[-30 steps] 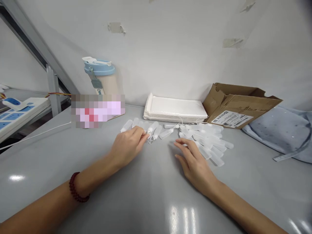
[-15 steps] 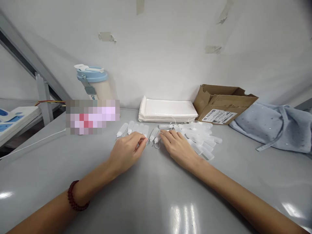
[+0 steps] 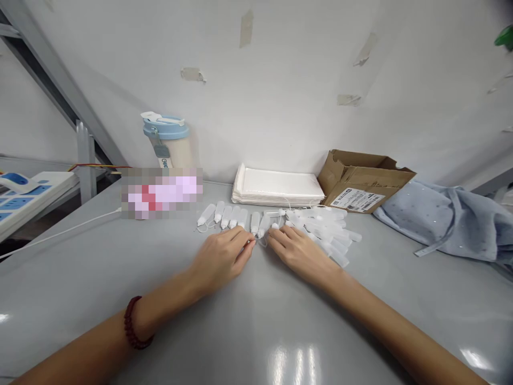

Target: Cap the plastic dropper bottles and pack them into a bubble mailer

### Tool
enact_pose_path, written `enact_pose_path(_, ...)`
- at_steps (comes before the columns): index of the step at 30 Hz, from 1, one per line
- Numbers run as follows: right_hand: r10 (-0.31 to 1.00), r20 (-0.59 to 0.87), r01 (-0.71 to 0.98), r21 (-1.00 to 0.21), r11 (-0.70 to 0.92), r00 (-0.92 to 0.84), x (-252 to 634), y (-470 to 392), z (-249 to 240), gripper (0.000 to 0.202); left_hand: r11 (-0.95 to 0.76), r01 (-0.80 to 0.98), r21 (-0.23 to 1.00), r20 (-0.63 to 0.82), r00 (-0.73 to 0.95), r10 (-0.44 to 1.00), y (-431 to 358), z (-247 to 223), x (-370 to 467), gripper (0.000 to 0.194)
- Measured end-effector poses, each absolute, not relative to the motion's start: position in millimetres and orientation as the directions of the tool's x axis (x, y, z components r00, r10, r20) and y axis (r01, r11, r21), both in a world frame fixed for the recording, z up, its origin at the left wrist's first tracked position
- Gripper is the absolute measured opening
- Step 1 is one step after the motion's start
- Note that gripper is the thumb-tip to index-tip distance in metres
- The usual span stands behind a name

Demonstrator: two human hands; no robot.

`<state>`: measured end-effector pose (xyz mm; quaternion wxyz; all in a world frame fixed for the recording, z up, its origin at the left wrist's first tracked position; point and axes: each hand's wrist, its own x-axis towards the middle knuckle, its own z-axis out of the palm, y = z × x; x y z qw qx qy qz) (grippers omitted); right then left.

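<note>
Just beyond left grip, bottles

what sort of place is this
Probably a workstation in a workshop or factory, though one view can't settle it. The signs are the many look-alike small bottles on the plain grey table, the labelled box and the power strip.

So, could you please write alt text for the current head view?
A person's left hand and right hand are at small translucent bottles on a grey table. Behind are a white stack, cardboard box and blue-lidded tumbler.
</note>
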<state>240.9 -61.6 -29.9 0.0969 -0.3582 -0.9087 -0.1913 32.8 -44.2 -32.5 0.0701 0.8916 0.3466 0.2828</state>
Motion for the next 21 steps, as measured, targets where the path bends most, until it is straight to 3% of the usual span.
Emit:
enact_pose_path(6,0.575,0.599,0.764,0.097,0.638,-0.557,261,-84,-25,0.019,-0.74,0.564,0.367,0.481,0.566,0.67,-49,-30,33,0.02)
enact_pose_path(9,0.619,0.721,0.81,-0.139,0.569,-0.311,266,-94,-13,0.011,-0.673,0.568,0.474,0.448,0.503,0.739,-52,-26,35,0.017)
enact_pose_path(12,0.802,0.596,0.632,-0.61,0.478,-0.031,264,-102,-4,0.008,-0.559,0.525,0.642,0.356,0.443,0.823,-55,-22,36,0.024)
enact_pose_path(14,0.891,0.453,0.485,-0.785,0.387,0.023,261,-106,-3,0.007,-0.487,0.469,0.737,0.286,0.438,0.853,-57,-18,37,0.032)
enact_pose_path(17,0.946,0.323,0.369,-0.882,0.293,0.02,256,-111,-5,0.006,-0.425,0.394,0.815,0.222,0.466,0.857,-60,-14,36,0.036)
enact_pose_path(21,0.966,0.257,0.356,-0.903,0.239,0.004,252,-113,-8,0.008,-0.436,0.41,0.801,0.212,0.487,0.847,-64,-9,35,0.026)
